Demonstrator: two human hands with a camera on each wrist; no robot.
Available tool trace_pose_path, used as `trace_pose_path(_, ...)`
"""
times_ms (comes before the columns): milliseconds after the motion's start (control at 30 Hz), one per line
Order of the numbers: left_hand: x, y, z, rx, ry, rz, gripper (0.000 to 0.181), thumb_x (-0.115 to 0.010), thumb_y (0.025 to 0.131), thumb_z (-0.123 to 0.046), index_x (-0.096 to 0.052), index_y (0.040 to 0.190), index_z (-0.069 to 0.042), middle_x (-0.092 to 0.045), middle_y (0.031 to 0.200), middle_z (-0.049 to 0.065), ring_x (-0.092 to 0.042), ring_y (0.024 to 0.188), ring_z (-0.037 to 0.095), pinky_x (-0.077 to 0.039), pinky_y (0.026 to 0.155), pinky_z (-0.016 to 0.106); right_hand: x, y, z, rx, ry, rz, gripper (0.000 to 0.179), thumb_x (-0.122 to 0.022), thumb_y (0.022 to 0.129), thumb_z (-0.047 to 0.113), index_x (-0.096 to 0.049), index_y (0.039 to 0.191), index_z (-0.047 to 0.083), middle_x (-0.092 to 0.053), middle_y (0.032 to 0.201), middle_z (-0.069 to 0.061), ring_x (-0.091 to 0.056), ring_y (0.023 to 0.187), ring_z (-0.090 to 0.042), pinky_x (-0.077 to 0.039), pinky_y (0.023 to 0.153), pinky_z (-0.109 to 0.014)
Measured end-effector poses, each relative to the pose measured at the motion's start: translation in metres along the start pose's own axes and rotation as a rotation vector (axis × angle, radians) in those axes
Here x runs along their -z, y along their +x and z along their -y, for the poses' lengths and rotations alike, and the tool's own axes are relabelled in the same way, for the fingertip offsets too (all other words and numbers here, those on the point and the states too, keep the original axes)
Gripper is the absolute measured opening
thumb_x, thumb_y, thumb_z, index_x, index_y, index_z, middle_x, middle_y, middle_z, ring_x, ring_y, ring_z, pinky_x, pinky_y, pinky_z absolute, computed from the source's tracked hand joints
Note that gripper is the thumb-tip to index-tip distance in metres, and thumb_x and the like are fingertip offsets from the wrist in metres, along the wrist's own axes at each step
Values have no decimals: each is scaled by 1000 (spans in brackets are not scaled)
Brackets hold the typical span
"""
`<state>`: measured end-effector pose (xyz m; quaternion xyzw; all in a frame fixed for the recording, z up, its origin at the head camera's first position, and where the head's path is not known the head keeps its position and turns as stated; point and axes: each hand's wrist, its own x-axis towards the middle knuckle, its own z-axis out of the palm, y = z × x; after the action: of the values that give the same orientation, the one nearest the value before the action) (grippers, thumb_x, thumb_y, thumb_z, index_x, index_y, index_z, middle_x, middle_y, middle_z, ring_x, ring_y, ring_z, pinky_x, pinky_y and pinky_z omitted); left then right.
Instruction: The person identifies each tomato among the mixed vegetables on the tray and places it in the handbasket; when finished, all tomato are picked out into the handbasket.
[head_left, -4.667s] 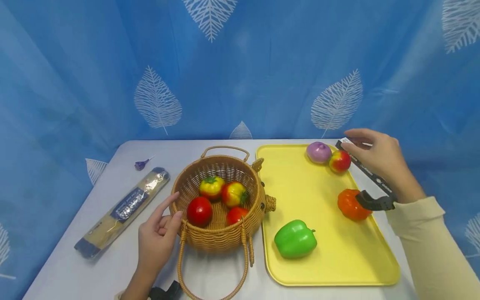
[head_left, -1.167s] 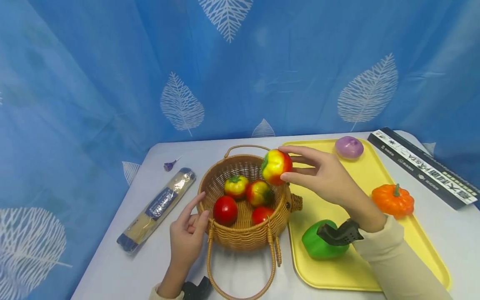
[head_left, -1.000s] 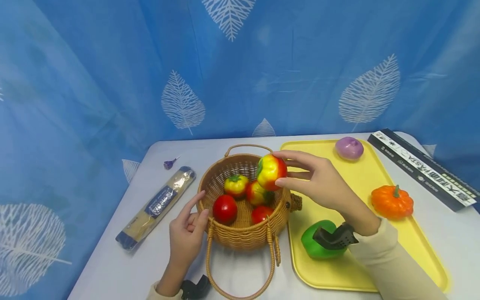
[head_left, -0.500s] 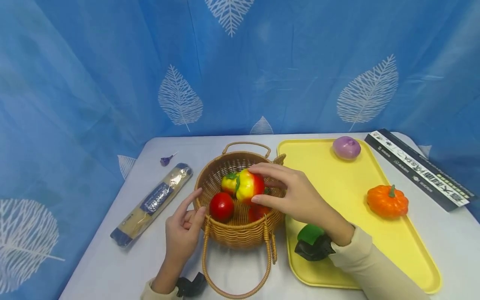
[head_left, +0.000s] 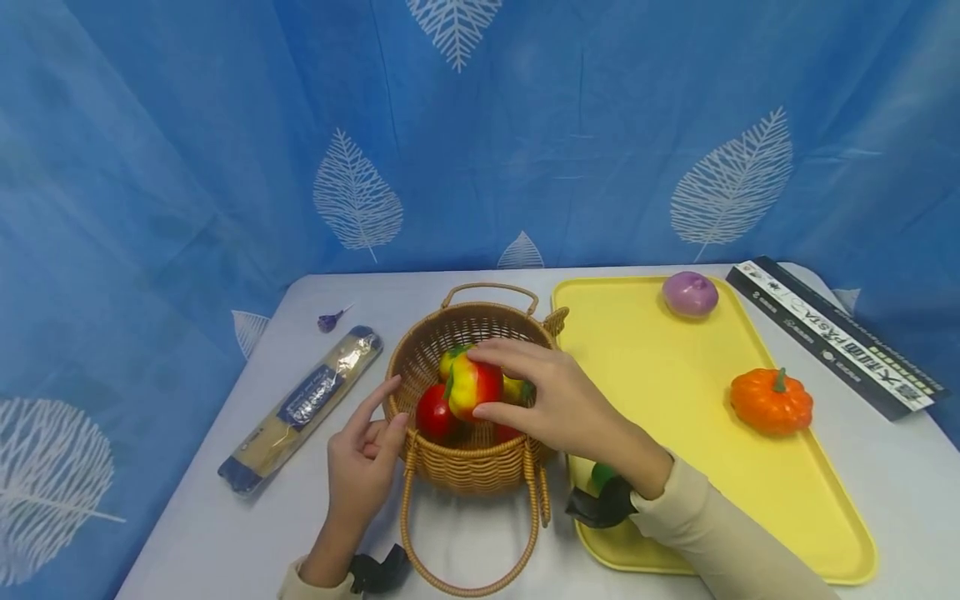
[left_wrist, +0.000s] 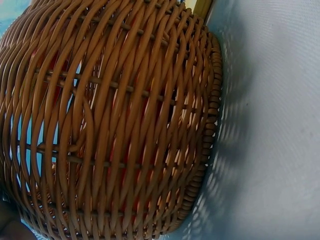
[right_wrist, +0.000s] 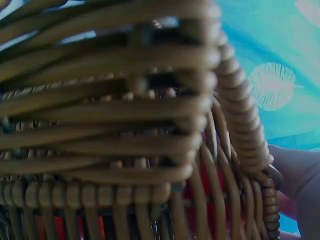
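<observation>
My right hand (head_left: 551, 400) pinches a red-and-yellow toy fruit with a green leafy top (head_left: 472, 389) inside the wicker basket (head_left: 465, 473). Around it lie a round red fruit (head_left: 437, 414), a yellow one (head_left: 452, 363), and two more partly hidden by the hand. At the basket's left side my left hand (head_left: 362, 467) has its index finger and thumb touching the rim, fairly straight, other fingers curled. In the left wrist view the woven basket wall (left_wrist: 125, 115) fills much of the picture. The right wrist view shows wickerwork (right_wrist: 100, 115) up close, with part of the right hand (right_wrist: 300, 185) behind.
Right of the basket is a yellow tray (head_left: 645, 333) bearing a purple onion (head_left: 690, 294), an orange pumpkin (head_left: 771, 402) and a mostly hidden green pepper (head_left: 602, 475). A black pasta box (head_left: 836, 337) lies beyond it. At left are a noodle packet (head_left: 303, 408) and a small purple item (head_left: 327, 322).
My right hand took the red-and-yellow fruit from the tray, carried it left over the basket and lowered it inside. My left hand stays by the rim.
</observation>
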<state>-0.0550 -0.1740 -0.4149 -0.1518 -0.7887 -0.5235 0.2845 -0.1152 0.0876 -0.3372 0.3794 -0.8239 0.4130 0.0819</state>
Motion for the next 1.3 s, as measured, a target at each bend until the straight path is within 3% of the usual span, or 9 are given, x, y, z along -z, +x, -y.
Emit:
trace_pose_path(133, 1, 1, -1, -19, 7, -7, 48, -67, 93, 7, -62, 139, -5, -32, 52, -10, -22, 45, -3, -17, 35, 17, -3, 0, 1, -2, -41, -4, 57, -86, 84, 35, -68, 136, 21, -62, 140, 3, -54, 133, -17, -52, 100, -38)
trace_pose_path(567, 4, -3, -1, 3, 27, -16, 49, -67, 92, 7, -62, 139, -7, -32, 52, -10, -23, 44, -3, -18, 34, 17, -10, 2, 7, -35, -107, 60, 59, -82, 85, 44, -66, 138, 26, -61, 141, 4, -55, 133, -17, -50, 102, -45)
trace_pose_path(767, 2, -3, -2, -19, 32, -32, 50, -68, 90, 9, -63, 138, -5, -31, 51, -10, -22, 46, -5, -17, 35, 16, -8, 3, 6, -38, -98, 82, 60, -82, 86, 45, -65, 139, 23, -63, 140, 3, -58, 130, -18, -51, 102, -44)
trace_pose_path(1000, 3, -4, -4, 39, 33, -18, 49, -68, 91, 9, -63, 138, -6, -34, 51, -8, -25, 45, -2, -19, 36, 18, -1, 4, 7, -79, 5, 60, 53, -80, 89, 40, -67, 137, 21, -65, 135, 8, -60, 125, -12, -52, 100, -37)
trace_pose_path(1133, 4, 2, -6, 3, 54, -17, 48, -70, 89, 10, -64, 135, -1, -32, 52, -7, -23, 47, -4, -18, 37, 18, 16, 4, 5, -97, 59, 25, 47, -78, 92, 36, -68, 135, 21, -66, 133, 7, -65, 118, -13, -54, 96, -35)
trace_pose_path(1233, 6, 16, -11, -79, 127, -12, 46, -74, 88, 4, -66, 133, -2, -33, 54, -8, -23, 50, -3, -20, 40, 18, 38, 5, 2, -102, 36, -27, 42, -75, 95, 32, -68, 135, 21, -69, 128, 7, -68, 109, -13, -56, 93, -36)
trace_pose_path(1300, 9, 28, -17, -159, 210, -1, 43, -74, 91, -6, -67, 133, -4, -37, 56, -8, -27, 51, -2, -23, 42, 17, 54, 4, 0, -112, -21, -60, 41, -73, 97, 31, -68, 136, 22, -68, 129, 7, -66, 112, -14, -55, 95, -38)
